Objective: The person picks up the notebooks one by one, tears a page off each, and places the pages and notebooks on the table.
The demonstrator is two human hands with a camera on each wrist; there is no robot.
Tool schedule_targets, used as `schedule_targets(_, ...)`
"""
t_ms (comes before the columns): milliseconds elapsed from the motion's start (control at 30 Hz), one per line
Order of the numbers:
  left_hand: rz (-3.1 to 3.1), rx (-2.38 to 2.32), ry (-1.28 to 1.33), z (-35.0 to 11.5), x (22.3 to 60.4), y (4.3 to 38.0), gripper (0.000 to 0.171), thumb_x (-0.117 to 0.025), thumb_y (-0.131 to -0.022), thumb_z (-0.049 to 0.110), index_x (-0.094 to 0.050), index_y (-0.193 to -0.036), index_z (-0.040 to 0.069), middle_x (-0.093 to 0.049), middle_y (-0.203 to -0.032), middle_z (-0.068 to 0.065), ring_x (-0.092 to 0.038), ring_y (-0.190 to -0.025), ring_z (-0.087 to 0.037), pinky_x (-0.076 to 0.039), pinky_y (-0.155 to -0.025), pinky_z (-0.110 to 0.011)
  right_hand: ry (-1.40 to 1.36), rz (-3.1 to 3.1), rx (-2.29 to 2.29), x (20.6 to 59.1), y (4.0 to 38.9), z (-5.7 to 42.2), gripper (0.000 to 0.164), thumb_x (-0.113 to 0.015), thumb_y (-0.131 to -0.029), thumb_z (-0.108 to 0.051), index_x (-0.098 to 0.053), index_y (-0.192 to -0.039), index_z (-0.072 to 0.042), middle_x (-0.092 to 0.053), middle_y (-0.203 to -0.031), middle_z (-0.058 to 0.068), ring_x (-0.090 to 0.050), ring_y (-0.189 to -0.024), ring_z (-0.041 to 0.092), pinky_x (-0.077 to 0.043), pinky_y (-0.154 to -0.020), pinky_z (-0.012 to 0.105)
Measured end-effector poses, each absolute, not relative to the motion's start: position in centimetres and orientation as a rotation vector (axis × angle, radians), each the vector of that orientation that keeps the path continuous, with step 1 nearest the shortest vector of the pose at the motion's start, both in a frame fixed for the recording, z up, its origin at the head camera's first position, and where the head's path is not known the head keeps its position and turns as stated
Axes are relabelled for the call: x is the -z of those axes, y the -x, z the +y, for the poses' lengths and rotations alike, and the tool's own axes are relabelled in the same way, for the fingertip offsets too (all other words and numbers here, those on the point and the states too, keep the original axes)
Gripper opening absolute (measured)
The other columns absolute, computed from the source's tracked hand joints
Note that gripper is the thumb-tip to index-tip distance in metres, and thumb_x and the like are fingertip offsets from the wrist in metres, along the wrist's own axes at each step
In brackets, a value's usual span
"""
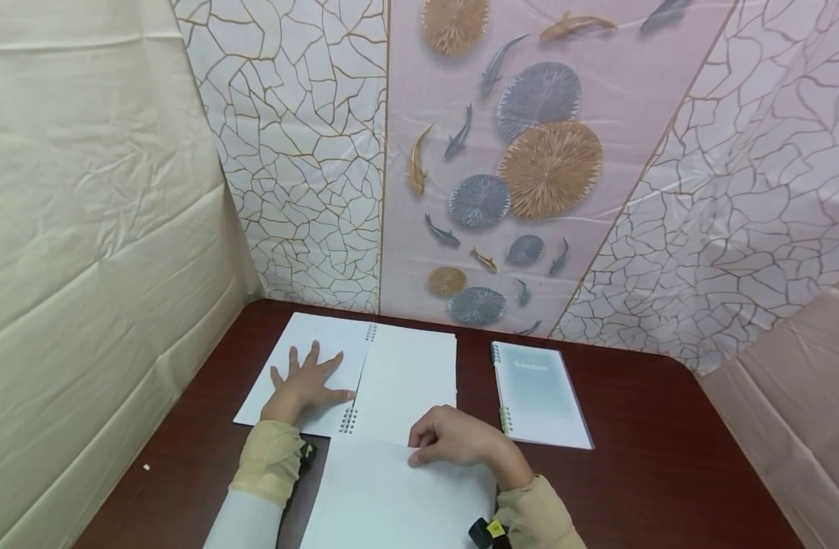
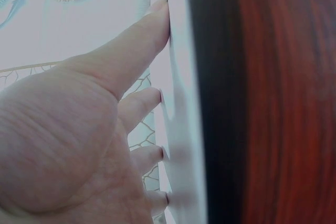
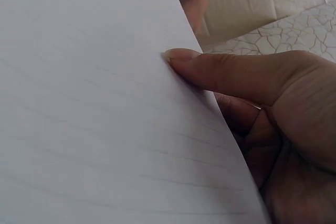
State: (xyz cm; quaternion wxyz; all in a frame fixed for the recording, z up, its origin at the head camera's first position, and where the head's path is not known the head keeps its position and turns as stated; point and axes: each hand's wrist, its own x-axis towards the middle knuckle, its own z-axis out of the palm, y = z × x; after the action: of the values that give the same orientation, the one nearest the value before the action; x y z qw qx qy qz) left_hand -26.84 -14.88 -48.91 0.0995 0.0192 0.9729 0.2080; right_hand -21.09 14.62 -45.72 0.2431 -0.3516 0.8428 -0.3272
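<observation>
An open spiral notebook (image 1: 409,362) lies on the dark wooden table, its wire binding running between the left and right pages. My left hand (image 1: 306,387) presses flat on the left page with fingers spread, the thumb tip by the binding. In the left wrist view, the fingertips (image 2: 161,153) touch the white page. My right hand (image 1: 454,438) pinches the edge of a loose-looking white sheet (image 1: 399,496), below the notebook's right page. In the right wrist view the thumb (image 3: 184,59) lies on the faintly lined sheet, with curled fingers behind it.
A second spiral notebook (image 1: 539,393) with a pale teal cover lies closed to the right. A small white scrap (image 1: 146,467) is on the table (image 1: 660,457) at left. Patterned cloth (image 1: 488,229) hangs behind the table, and plain cream cloth (image 1: 97,252) hangs at the left.
</observation>
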Motion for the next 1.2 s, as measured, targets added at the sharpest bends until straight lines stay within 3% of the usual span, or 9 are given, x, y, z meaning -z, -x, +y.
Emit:
schedule_targets(833,2.880,-0.596,-0.044,-14.9,49.3,27.0,0.091,-0.073,-0.083,0.061,-0.038,-0.158,0.023,-0.006,-0.168,-0.024,0.011,-0.147,-0.055,0.004,-0.109,-0.083,0.960,2.339,0.800,46.8,20.4,12.7,0.016,-0.081,-0.087,-0.014,-0.070,-0.075,-0.015,-0.054,-0.057,-0.014,-0.043,-0.052,-0.003,-0.034,-0.051,0.014)
schedule_targets(1200,2.880,-0.593,-0.033,-14.8,49.3,27.0,0.091,-0.073,-0.083,0.061,-0.037,-0.158,0.023,-0.005,-0.168,-0.024,0.011,-0.147,-0.055,0.005,-0.110,-0.083,0.980,2.390,0.804,47.0,20.5,12.4,0.016,-0.082,-0.086,-0.015,-0.075,-0.072,-0.018,-0.062,-0.060,-0.015,-0.047,-0.054,-0.004,-0.039,-0.051,0.012)
